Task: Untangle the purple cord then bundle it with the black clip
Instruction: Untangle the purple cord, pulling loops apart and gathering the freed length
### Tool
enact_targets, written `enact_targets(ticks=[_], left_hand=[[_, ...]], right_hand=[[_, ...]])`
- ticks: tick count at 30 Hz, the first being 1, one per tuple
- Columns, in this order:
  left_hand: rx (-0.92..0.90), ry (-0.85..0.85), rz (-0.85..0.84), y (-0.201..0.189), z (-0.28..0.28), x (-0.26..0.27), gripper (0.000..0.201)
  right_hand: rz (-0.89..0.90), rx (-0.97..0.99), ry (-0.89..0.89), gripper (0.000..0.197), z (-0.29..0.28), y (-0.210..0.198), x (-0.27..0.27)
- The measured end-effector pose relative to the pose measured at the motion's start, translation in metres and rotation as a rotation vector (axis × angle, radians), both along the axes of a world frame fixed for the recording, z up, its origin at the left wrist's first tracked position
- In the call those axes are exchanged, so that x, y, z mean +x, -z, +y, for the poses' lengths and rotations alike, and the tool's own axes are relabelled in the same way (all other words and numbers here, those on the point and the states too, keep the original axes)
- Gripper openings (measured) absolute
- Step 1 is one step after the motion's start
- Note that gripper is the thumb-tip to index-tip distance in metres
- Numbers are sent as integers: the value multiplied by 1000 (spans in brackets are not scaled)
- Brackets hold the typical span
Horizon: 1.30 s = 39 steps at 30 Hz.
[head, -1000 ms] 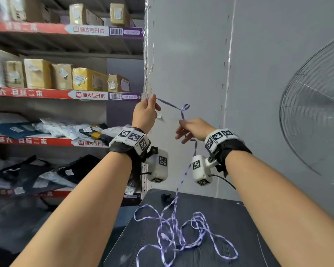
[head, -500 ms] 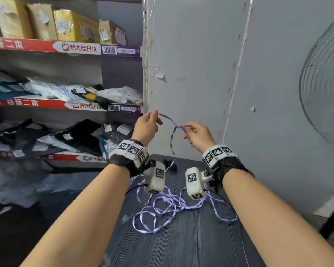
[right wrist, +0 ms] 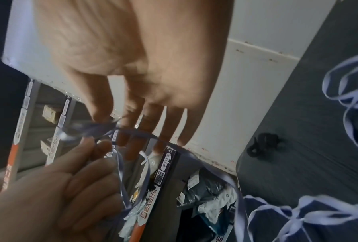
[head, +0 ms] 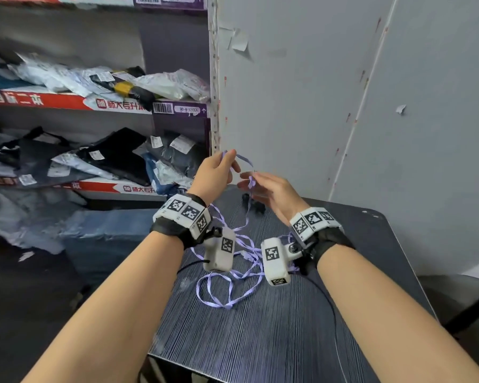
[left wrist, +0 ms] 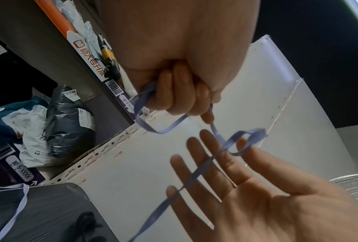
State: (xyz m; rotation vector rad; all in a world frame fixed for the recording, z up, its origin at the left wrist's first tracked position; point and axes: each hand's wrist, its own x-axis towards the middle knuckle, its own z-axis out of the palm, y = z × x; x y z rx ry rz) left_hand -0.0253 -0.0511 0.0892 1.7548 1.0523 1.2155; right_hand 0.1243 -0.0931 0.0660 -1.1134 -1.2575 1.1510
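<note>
A long purple cord [head: 244, 275] lies in tangled loops on the dark striped table [head: 260, 341], and one strand rises to my hands above the far edge. My left hand [head: 227, 164] grips the cord [left wrist: 145, 96] in curled fingers. My right hand [head: 249, 181] pinches a small loop of it [left wrist: 246, 140] between thumb and forefinger, the other fingers straight. A short slack span runs between the hands. The black clip [head: 256, 207] lies on the table just below the right hand, untouched; the right wrist view also shows the clip [right wrist: 263, 145].
A grey panel wall [head: 302, 92] stands right behind the table. To the left are shelves [head: 108, 103] stuffed with bagged parcels. White camera units [head: 221, 252] hang under both wrists, over the cord pile.
Both hands have come down from chest height to just above the table's far edge and moved closer together. The hanging strand has gone slack and more cord lies on the table.
</note>
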Motion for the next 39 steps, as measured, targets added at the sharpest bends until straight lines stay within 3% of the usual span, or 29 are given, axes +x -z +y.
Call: enact_targets(ticks=[2, 7, 16, 18, 23, 27, 31, 33, 35, 37, 39], left_hand=[[-3, -2, -6, 3, 2, -1, 40], [-1, -33, 20, 18, 10, -4, 40], [-10, -139, -18, 29, 21, -4, 39], [-22, -179, -50, 29, 24, -3, 38], [-11, -208, -30, 30, 25, 1, 37], [-37, -210, -78, 35, 25, 4, 37], [-37, -190, -62, 36, 23, 4, 37], [-33, -179, -48, 36, 21, 4, 38], [-35, -186, -45, 36, 21, 3, 39], [-40, -193, -42, 37, 21, 2, 39], [-35, -192, -29, 38, 21, 1, 39]], right_hand=[[79, 24, -16, 22, 1, 2, -2], [304, 43, 39, 25, 10, 0, -5], [-237, -47, 166, 48, 10, 13, 18], [-294, -85, 171, 40, 5, 18, 21], [-487, -65, 195, 54, 4, 29, 26], [-604, -10, 133, 33, 2, 28, 26], [-702, 26, 159, 27, 2, 28, 31], [-689, 40, 221, 25, 4, 28, 33], [-520, 52, 231, 25, 5, 27, 33], [-303, 52, 224, 35, 7, 27, 31], [-237, 55, 246, 46, 7, 27, 30]])
